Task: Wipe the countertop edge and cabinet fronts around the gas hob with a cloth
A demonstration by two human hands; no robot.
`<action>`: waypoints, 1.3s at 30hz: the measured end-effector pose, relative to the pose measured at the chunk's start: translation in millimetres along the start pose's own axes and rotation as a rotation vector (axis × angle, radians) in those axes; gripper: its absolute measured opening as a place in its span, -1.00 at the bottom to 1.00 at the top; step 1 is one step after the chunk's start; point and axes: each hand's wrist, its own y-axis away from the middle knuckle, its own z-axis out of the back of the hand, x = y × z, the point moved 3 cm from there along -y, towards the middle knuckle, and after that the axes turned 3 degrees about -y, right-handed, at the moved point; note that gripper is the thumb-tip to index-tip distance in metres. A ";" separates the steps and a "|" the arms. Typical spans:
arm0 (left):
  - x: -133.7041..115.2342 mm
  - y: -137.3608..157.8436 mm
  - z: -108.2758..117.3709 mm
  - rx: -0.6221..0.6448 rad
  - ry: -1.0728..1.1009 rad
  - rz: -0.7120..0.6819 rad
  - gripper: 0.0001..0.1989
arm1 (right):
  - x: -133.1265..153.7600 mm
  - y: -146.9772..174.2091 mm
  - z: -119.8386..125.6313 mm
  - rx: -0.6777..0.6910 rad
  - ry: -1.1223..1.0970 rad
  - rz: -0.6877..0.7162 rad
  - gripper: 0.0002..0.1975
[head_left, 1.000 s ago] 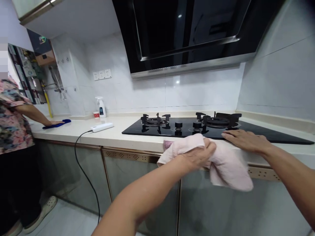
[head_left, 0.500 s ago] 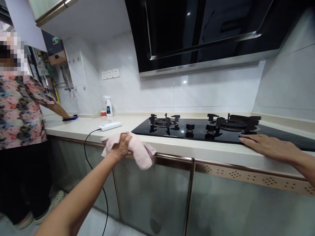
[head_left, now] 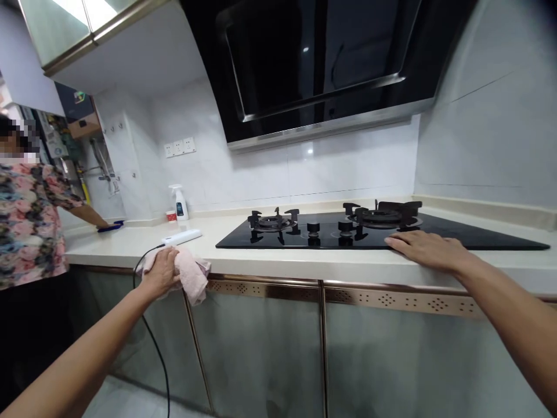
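My left hand [head_left: 162, 273] grips a pale pink cloth [head_left: 192, 274] against the front edge of the white countertop [head_left: 256, 260]. Part of the cloth hangs over the edge, in front of the cabinet. My right hand [head_left: 429, 248] lies flat with fingers stretched out, on the front edge of the black gas stove [head_left: 304, 241] and the counter beside it. Two burners and two knobs show on the stove. Just behind the cloth lies a white device [head_left: 181, 236] with a black cable [head_left: 156, 342] that hangs down past the cabinet.
A spray bottle [head_left: 178, 203] and a small red-and-white container [head_left: 171, 216] stand near the back wall. A black range hood [head_left: 322, 64] hangs above the stove. At the left another person [head_left: 28, 226] holds a blue cloth [head_left: 111, 226] on the counter.
My left hand has slid the pink cloth leftward along the counter edge, closer to the white device and its cable. My right hand stays at the stove's front edge. The view has shifted.
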 end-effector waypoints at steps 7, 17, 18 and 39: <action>-108.3 -16.2 2.5 0.015 0.081 -0.130 -0.34 | 5.0 0.6 1.4 0.028 -0.119 0.013 -0.34; -349.3 -46.5 39.0 0.106 0.321 -0.486 -0.42 | -1.8 -6.7 -1.1 -0.040 -0.149 0.032 -0.30; -373.4 -53.4 45.3 0.096 0.308 -0.549 -0.49 | -3.0 -7.9 -1.6 -0.046 -0.150 0.030 -0.29; -455.5 -118.5 58.0 0.437 0.447 -0.574 -0.29 | 87.8 112.5 -3.3 -0.478 -0.552 0.415 -0.55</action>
